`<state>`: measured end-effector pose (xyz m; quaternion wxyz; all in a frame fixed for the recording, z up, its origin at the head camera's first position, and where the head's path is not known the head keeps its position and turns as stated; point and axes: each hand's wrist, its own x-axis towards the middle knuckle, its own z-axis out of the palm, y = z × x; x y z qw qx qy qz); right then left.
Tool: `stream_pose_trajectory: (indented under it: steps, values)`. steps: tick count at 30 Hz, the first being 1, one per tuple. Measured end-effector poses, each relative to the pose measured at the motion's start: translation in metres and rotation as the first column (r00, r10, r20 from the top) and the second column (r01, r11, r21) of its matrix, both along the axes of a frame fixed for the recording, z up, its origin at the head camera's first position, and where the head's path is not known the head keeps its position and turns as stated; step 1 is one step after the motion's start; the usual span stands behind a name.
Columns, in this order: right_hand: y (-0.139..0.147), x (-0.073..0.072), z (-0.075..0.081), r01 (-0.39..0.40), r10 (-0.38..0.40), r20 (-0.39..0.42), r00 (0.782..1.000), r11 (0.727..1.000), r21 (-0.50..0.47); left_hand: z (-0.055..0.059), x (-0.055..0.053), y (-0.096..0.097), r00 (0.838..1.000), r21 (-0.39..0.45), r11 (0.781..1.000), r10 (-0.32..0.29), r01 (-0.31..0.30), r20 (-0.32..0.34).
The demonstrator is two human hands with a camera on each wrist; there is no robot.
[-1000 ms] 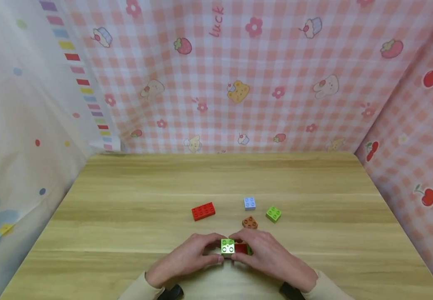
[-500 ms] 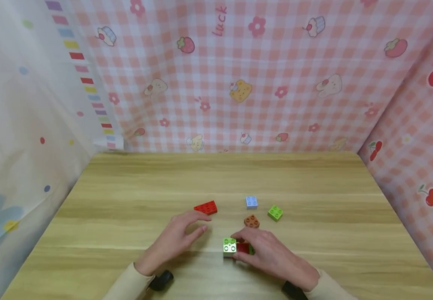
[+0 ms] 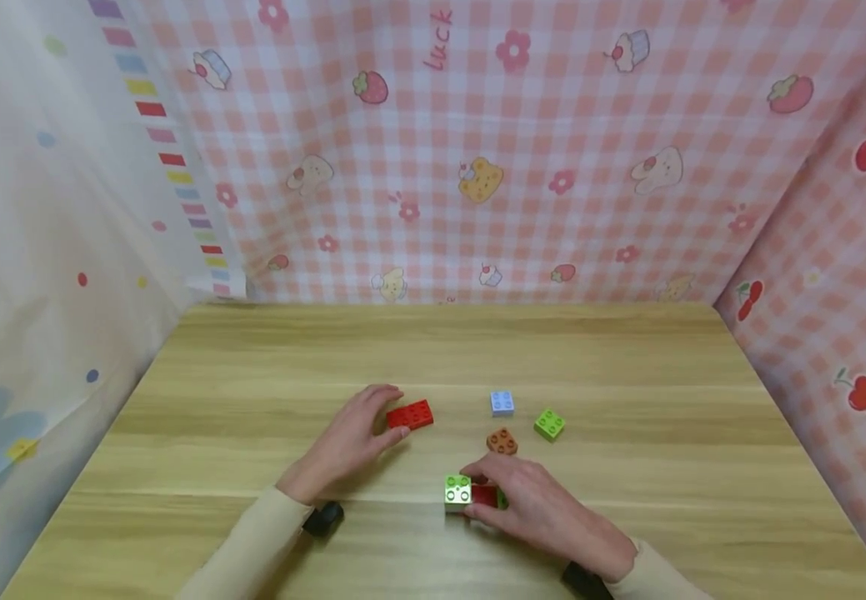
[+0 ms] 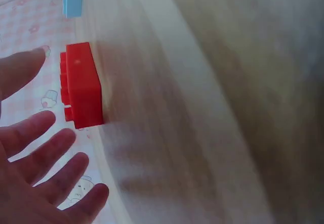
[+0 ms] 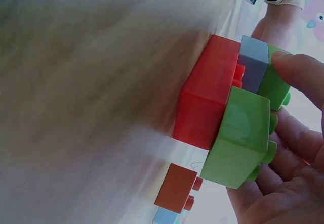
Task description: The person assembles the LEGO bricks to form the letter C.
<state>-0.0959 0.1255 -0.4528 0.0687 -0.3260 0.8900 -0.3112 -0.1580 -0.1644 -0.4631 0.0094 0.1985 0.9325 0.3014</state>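
In the head view my left hand reaches around the left end of a red brick with round studs, lying flat on the table. In the left wrist view its fingers are spread and stand apart from that brick. My right hand pinches a brick stack with thumb and fingers. This stack has a long red base brick, a green brick at one end, and a grey-blue brick topped by another green brick at the other. The hand covers part of the stack in the head view.
Beyond my right hand lie an orange-brown brick, a light blue brick and a loose green brick. The wooden table ends at a pink checked cloth behind, with cloths at both sides.
My left hand has let go of the brick stack and moved left and forward to the red brick. The right hand keeps holding the stack in about the same place.
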Motion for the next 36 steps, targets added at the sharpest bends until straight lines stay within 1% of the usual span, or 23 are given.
stream_pose_trajectory:
  steps: [3,6,9,11,14,17,20,22,25,29,32,36]
  values:
    - [-0.001,-0.001,0.001,-0.002,0.002,0.002,1.0,1.0,-0.003,-0.001,-0.003,-0.002,1.0,-0.027,1.0,0.011,-0.01,0.027]
    - [-0.002,0.0,0.001,-0.013,0.013,0.014,1.0,1.0,0.002,-0.003,-0.004,-0.004,0.998,-0.048,0.999,0.027,-0.024,0.052]
    - [-0.001,0.001,0.004,-0.014,0.014,0.027,1.0,1.0,0.011,-0.003,-0.003,-0.006,0.997,-0.047,0.998,0.037,-0.034,0.071]
    - [0.003,0.001,0.006,0.001,-0.001,0.021,1.0,1.0,0.01,-0.003,-0.002,-0.008,0.996,-0.032,0.999,0.042,-0.039,0.075]
    - [0.012,-0.002,0.01,0.027,-0.028,-0.022,0.999,0.999,-0.02,-0.003,0.0,-0.009,0.996,-0.012,0.999,0.049,-0.048,0.076]
    - [0.024,-0.008,0.013,0.046,-0.05,-0.082,0.995,0.997,-0.054,-0.002,0.003,-0.008,0.997,0.013,0.999,0.045,-0.046,0.059]
    - [0.036,-0.017,0.014,0.057,-0.066,-0.146,0.987,0.996,-0.067,0.001,0.008,-0.006,1.0,0.042,0.999,0.021,-0.022,0.023]
    - [0.043,-0.022,0.013,0.062,-0.07,-0.197,0.978,0.997,-0.047,0.004,0.012,-0.003,1.0,0.059,0.998,0.0,0.0,-0.001]
    - [0.05,-0.031,0.011,0.036,-0.039,-0.241,0.97,0.999,-0.018,0.007,0.019,0.002,0.999,0.08,0.996,-0.026,0.028,-0.028]
    - [0.055,-0.04,0.008,-0.023,0.036,-0.224,0.974,0.998,0.059,0.009,0.029,0.009,0.997,0.124,0.99,-0.061,0.066,-0.043]
    - [0.055,-0.045,0.004,-0.063,0.094,-0.212,0.973,0.987,0.149,0.01,0.034,0.013,0.993,0.162,0.98,-0.106,0.114,-0.06]
    - [0.055,-0.049,0.001,-0.082,0.132,-0.217,0.967,0.97,0.227,0.013,0.04,0.021,0.985,0.19,0.967,-0.168,0.172,-0.038]
